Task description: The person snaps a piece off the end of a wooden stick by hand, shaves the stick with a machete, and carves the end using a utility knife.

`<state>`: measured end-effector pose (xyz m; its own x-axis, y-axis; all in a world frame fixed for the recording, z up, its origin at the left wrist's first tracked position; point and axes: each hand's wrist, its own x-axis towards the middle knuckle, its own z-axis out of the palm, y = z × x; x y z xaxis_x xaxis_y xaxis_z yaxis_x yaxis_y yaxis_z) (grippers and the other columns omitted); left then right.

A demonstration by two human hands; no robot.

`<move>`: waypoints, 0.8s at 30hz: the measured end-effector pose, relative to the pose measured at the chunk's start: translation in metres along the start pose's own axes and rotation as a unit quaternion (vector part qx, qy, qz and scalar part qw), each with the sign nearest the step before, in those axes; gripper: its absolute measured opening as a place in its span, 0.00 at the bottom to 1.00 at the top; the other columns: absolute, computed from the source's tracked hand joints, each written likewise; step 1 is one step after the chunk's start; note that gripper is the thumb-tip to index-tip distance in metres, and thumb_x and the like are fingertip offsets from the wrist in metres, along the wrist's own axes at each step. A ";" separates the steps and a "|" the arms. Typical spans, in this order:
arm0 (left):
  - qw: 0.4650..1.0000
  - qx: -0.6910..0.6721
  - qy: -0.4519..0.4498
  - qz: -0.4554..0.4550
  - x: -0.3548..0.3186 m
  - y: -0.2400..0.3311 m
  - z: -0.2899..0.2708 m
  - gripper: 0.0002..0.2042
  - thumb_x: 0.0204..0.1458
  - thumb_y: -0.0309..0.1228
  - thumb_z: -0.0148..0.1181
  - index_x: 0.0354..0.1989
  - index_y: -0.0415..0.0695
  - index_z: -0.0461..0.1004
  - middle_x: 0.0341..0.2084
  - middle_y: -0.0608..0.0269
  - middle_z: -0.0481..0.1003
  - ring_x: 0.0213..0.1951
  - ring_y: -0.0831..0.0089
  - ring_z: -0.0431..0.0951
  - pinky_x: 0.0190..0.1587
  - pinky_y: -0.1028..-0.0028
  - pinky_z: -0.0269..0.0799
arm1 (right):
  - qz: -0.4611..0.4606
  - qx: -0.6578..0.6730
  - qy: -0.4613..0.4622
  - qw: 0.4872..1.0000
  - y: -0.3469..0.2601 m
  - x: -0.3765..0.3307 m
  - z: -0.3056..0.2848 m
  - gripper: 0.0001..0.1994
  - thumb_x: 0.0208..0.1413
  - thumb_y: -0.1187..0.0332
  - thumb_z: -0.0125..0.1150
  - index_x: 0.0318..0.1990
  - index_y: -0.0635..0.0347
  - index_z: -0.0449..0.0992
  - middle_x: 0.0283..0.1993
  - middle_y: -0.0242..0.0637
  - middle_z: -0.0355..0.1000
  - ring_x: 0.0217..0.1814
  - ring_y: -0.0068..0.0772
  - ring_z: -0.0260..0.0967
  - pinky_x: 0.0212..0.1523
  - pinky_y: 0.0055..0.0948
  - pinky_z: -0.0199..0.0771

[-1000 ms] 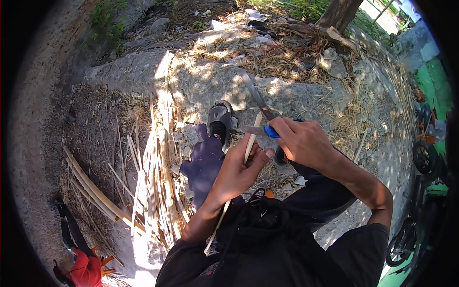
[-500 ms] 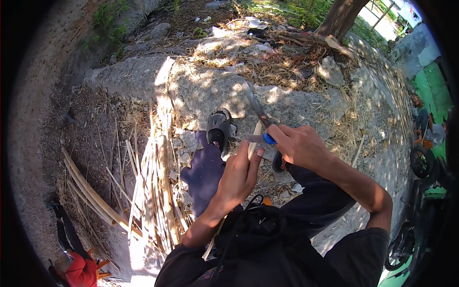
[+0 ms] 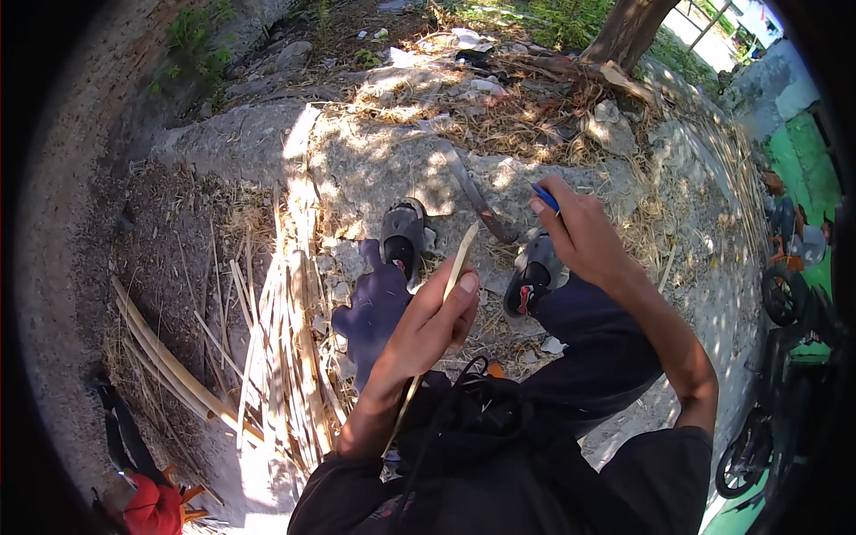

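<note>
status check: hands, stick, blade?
Left hand gripping thin bamboo strip, upright. Right hand holds blue-handled knife, blade clear of strip. Nothing between them.

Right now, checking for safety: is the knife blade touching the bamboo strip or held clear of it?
Held clear. The right hand holds the knife away from the bamboo strip, gripped in the left hand.

Knife handle (image 3: 546,198) mostly hidden in right hand (image 3: 584,234), stick's (image 3: 456,267) lower end behind wrist

One head-worn fisheye view looked steeply down, close over the lap and feet, with the tree trunk (image 3: 629,31) far.
</note>
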<state>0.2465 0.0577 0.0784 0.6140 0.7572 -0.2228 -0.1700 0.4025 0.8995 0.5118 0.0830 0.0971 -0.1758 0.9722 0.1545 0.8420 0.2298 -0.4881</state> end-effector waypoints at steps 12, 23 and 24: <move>0.987 0.122 0.047 0.090 0.010 -0.017 -0.003 0.11 0.75 0.35 0.45 0.44 0.39 0.67 0.20 0.67 0.66 0.19 0.78 0.64 0.22 0.71 0.58 | -0.180 -0.039 -0.036 0.982 -0.037 -0.007 0.016 0.16 0.55 0.75 0.67 0.48 0.60 0.67 0.30 0.41 0.76 0.26 0.50 0.78 0.24 0.42 0.75; 0.932 0.301 0.144 0.141 0.012 -0.019 0.011 0.08 0.73 0.30 0.49 0.47 0.35 0.66 0.17 0.44 0.70 0.19 0.44 0.70 0.24 0.56 0.60 | -0.191 -0.063 -0.053 0.978 -0.018 0.000 0.025 0.18 0.55 0.74 0.65 0.52 0.57 0.68 0.32 0.40 0.77 0.28 0.51 0.79 0.24 0.45 0.75; 0.932 0.305 0.145 0.133 0.012 -0.021 0.009 0.08 0.73 0.30 0.49 0.47 0.35 0.66 0.17 0.44 0.70 0.20 0.42 0.70 0.24 0.56 0.60 | -0.190 -0.063 -0.054 0.978 -0.015 0.001 0.026 0.18 0.55 0.74 0.65 0.52 0.57 0.68 0.32 0.40 0.77 0.28 0.51 0.79 0.24 0.45 0.75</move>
<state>0.2647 0.0539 0.0599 0.3631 0.9314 0.0259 0.2384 -0.1197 0.9638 0.4862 0.0819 0.0823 -0.5348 0.8188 0.2089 0.7606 0.5741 -0.3032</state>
